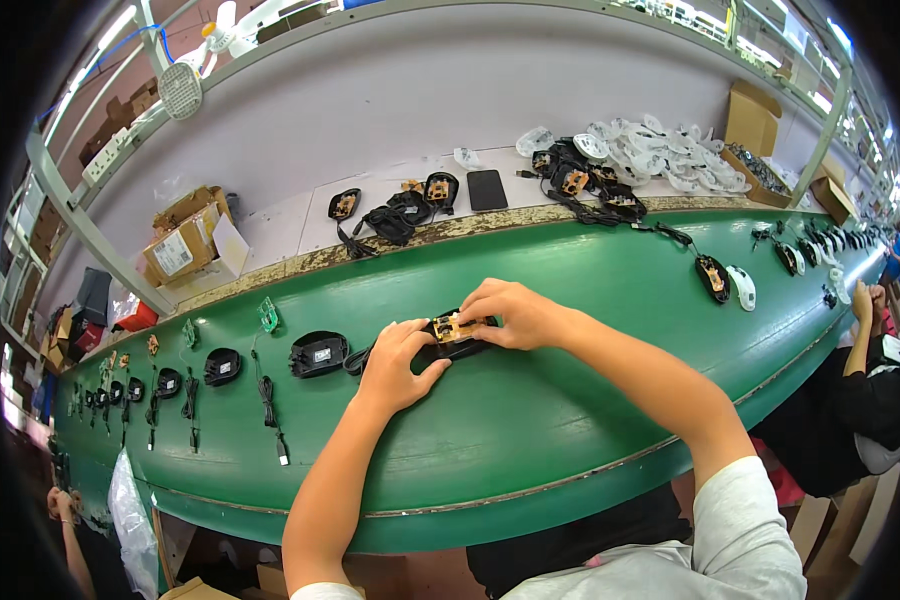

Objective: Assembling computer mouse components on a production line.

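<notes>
Between my hands, on the green belt (530, 400), lies the black bottom shell of a computer mouse with a tan circuit board (452, 330) seated in it. My left hand (398, 368) grips the shell's left side, thumb at the near edge and fingers at the far edge. From the right, my right hand (518, 316) has its bent fingers on the board and the shell's right end; the fingertips partly hide the contact. Just left of my left hand sits another black mouse shell (319, 354), open side up, with black cable beside it.
More shells and green boards (268, 315) with coiled cables line the belt leftward. Rightward lie an opened mouse (712, 278) and a white cover (742, 287). The back ledge holds a phone (487, 190), white covers (660, 155) and cardboard boxes (185, 245). Another person's hands (867, 300) are far right.
</notes>
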Motion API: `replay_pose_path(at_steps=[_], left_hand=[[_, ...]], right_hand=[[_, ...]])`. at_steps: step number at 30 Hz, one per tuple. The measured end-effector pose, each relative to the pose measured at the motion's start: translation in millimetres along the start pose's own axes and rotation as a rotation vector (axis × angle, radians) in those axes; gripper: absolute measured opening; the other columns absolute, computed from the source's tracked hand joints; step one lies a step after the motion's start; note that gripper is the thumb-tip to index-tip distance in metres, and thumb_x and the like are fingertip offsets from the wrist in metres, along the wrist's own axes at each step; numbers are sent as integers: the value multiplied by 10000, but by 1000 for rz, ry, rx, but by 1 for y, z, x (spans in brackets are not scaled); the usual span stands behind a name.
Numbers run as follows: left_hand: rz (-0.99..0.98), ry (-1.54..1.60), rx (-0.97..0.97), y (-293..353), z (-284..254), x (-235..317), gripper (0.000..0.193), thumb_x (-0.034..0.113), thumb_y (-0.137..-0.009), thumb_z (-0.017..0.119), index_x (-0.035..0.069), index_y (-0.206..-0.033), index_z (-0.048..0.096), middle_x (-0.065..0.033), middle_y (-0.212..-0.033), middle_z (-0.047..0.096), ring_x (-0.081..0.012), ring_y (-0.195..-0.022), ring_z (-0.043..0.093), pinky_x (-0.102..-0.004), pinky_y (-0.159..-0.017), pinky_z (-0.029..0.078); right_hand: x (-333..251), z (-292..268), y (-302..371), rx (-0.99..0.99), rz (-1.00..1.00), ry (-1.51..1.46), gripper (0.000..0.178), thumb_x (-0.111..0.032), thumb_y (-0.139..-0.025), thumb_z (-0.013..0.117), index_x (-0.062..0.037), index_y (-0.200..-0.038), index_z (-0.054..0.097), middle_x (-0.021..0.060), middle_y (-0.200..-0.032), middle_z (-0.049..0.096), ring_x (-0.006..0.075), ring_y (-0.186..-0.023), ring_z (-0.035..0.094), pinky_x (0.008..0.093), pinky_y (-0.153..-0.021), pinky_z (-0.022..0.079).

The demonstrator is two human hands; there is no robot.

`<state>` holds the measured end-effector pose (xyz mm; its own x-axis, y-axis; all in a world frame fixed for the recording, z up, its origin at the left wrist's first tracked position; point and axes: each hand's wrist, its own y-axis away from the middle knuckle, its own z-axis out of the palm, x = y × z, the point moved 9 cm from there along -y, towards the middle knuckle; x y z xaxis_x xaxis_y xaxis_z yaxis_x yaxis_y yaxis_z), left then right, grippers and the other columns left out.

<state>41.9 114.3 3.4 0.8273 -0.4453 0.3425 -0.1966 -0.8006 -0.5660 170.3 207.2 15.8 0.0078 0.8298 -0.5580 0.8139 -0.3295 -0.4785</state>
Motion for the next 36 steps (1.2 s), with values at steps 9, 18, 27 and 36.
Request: replay_pose_path(at_steps=[9, 18, 27, 36], left_hand=[[-169, 111, -54, 3, -5, -4, 514, 179, -735, 795, 15, -1147, 535, -126, -1051, 655, -305, -958, 620, -456, -1046, 393], [-168, 120, -61, 6, -3, -3, 494, 190, -748, 783, 20, -1142, 539, -126, -1043, 653, -303, -960, 617, -463, -1053, 384], [-3, -11, -88, 5, 5, 12, 447, 204, -772, 756, 103, -1173, 587, -149, -1161, 602, -315, -1029, 585, -470, -1030, 394], [57, -39, -75, 1, 10, 33, 337, 230, -784, 745, 143, -1100, 665, -177, -1161, 555, -339, -975, 552, -461, -1011, 404]], right_hand=[[-15, 21, -11, -240, -97, 211, 268, -6, -761, 714, -78, -1019, 718, 76, -1042, 642, 261, -915, 592, 352, -815, 517], [-19, 28, -5, -288, -14, 218, 189, -21, -762, 683, -116, -919, 729, 68, -977, 620, 265, -915, 579, 361, -798, 506], [-21, 30, 0, -332, -47, 287, 187, -15, -763, 651, -114, -896, 736, 62, -958, 627, 265, -917, 568, 354, -815, 497], [-26, 20, 17, -274, -82, 199, 256, 31, -747, 604, -71, -947, 727, 69, -1024, 655, 266, -936, 582, 355, -831, 511]])
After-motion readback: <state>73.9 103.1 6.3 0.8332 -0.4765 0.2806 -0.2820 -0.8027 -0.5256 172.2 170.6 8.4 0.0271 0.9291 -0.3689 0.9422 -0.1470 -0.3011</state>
